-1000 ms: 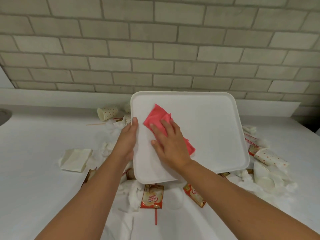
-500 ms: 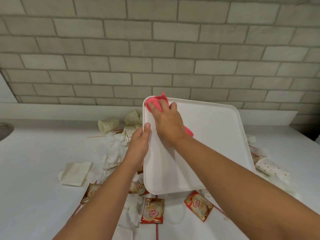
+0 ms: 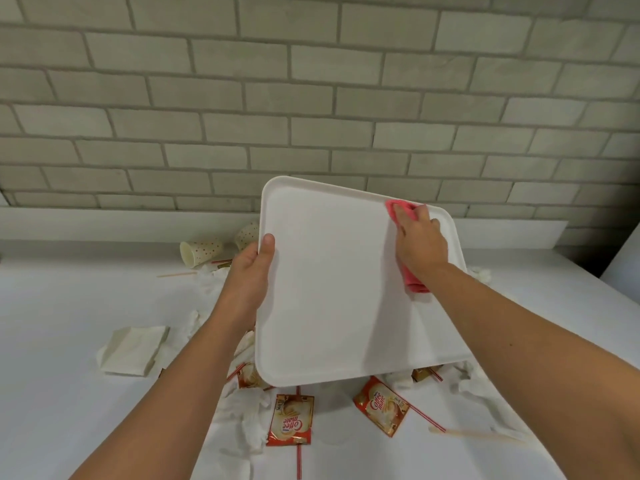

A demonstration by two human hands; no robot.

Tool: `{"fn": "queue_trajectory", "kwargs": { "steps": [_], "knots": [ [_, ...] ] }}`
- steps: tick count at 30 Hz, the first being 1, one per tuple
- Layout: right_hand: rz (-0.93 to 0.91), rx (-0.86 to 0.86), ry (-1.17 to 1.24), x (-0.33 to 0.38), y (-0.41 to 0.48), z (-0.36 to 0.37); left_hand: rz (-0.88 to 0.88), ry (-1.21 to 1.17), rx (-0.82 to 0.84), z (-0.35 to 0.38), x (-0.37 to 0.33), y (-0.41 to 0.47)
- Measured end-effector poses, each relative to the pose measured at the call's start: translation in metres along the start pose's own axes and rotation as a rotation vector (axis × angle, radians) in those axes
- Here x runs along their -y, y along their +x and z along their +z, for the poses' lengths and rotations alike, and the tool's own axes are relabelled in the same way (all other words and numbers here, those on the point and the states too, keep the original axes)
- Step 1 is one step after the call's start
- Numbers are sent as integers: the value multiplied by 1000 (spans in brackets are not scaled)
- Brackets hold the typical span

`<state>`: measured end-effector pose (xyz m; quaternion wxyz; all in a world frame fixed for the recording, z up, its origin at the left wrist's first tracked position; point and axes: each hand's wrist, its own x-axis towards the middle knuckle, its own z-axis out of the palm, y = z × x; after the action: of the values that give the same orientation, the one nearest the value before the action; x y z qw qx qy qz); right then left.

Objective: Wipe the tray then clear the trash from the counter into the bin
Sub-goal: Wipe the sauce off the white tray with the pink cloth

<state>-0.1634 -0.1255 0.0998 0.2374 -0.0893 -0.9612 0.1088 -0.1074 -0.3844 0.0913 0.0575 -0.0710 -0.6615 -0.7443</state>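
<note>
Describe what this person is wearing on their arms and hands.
The left hand and right hand are ungloved, with no ring, watch or bracelet visible. No sleeve shows on either arm as far as the frame reaches. The left thumbnail is short and unpainted.

Rear wall (image 3: 311, 98): pale grey-beige brick in running bond, lighter mortar joints, matt finish. At its foot a low white upstand (image 3: 104, 225) runs along the back of the white tabletop (image 3: 62, 306). Tabletop surface smooth and matt. Right end: a dark recess (image 3: 588, 247) lies between the upstand's end and a white panel (image 3: 623, 261) at the frame edge. Lighting even and diffuse; shadows soft.
</note>
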Motion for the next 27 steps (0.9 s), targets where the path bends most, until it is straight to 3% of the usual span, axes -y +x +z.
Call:
{"fn": "queue_trajectory", "kwargs": {
  "steps": [5,8,13,20,27],
  "knots": [
    [249,49,-48,-54,9,-12,41,1,10,-5,-7,-3],
    [299,91,-70,-67,11,-13,50,14,7,-3,-8,-4],
    [254,194,-121,-79,-10,4,74,22,-1,-5,-6,-5],
    [162,432,-204,-87,-66,54,4,-104,-134,-6,-1,-3],
    [-49,354,55,-30,-96,45,-30,-161,-251,-7,-2,5]
  ]
}}
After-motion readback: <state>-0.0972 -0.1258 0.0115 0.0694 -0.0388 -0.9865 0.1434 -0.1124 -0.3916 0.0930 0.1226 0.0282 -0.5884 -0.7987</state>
